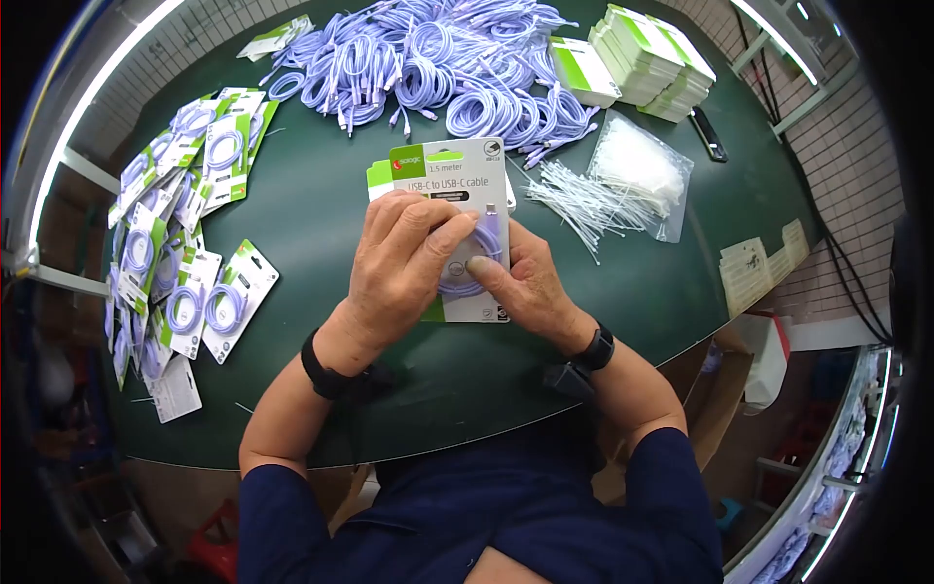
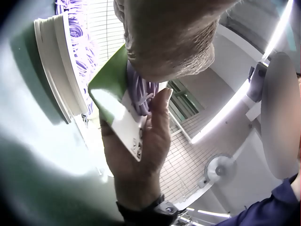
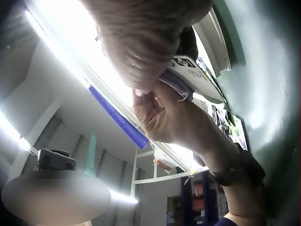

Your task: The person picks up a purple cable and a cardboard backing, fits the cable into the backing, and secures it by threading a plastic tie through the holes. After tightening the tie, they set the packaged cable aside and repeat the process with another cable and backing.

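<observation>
A green-and-white USB-C cable card (image 1: 491,161) stands before me over the table, with a coiled lilac cable (image 1: 486,239) against its face. My right hand (image 1: 535,287) grips the card's right side, thumb on the front at the coil and fingers behind. From the left, my left hand (image 1: 397,258) reaches across the front, its bent fingers holding the coil and covering part of it. In the left wrist view a thin white tie (image 2: 146,98) crosses the cable. A second green-edged card (image 1: 377,175) shows behind the first one's left edge.
Finished cable cards (image 1: 146,243) lie heaped at the left. A large pile of lilac cables (image 1: 428,58) fills the back. Stacked cards (image 1: 647,63), a black cutter (image 1: 708,134), loose white ties (image 1: 593,204) and a clear bag (image 1: 642,161) of ties lie at the right.
</observation>
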Demonstrator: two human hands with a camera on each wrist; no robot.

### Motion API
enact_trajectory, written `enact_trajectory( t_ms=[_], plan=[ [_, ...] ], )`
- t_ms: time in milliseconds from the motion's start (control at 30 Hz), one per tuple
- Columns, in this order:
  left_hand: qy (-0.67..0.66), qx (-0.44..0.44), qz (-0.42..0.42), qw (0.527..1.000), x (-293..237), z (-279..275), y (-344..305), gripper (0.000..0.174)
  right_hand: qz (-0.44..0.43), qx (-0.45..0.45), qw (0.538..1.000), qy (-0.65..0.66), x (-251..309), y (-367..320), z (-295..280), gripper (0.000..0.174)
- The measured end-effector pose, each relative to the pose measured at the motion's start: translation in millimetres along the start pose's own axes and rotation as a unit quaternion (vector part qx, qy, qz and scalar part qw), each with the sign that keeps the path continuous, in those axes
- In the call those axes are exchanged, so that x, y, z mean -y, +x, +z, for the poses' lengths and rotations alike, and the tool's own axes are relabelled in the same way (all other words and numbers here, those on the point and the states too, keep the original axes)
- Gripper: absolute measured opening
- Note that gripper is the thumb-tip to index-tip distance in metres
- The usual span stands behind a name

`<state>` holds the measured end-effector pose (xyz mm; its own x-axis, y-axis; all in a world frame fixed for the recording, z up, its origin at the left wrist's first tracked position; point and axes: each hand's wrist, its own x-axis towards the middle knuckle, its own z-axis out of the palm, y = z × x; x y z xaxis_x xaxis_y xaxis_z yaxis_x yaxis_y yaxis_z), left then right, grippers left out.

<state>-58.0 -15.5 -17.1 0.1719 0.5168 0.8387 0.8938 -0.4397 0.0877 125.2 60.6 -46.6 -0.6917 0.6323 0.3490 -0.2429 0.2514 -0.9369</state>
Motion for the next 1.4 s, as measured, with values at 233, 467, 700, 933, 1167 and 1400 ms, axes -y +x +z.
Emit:
enact_trajectory(
  t_ms=[233,467,700,933,1167,1400],
  plan=[
    [0.028,0.017,0.022,0.999,-3,-1,-4,0.035,0.071,-0.008,0.996,0.043,13,6,-4,0.039],
    [0.004,0.044,0.037,0.998,-6,2,-2,0.033,0.072,-0.066,0.993,0.060,4,2,-1,0.041],
    [-0.057,0.011,-0.012,0.998,-16,12,-4,0.030,0.061,-0.138,0.988,-0.026,0,-2,2,0.038],
    [-0.067,0.007,0.001,0.998,-13,18,-11,0.029,0.064,-0.108,0.991,-0.045,6,1,-6,0.041],
    [-0.020,0.010,0.020,1.000,-13,7,0,0.029,0.040,-0.093,0.995,0.019,17,4,-6,0.045],
    [-0.038,0.006,0.025,0.999,-9,6,3,0.026,0.040,-0.053,0.998,0.005,21,-1,-18,0.051]
  ],
)
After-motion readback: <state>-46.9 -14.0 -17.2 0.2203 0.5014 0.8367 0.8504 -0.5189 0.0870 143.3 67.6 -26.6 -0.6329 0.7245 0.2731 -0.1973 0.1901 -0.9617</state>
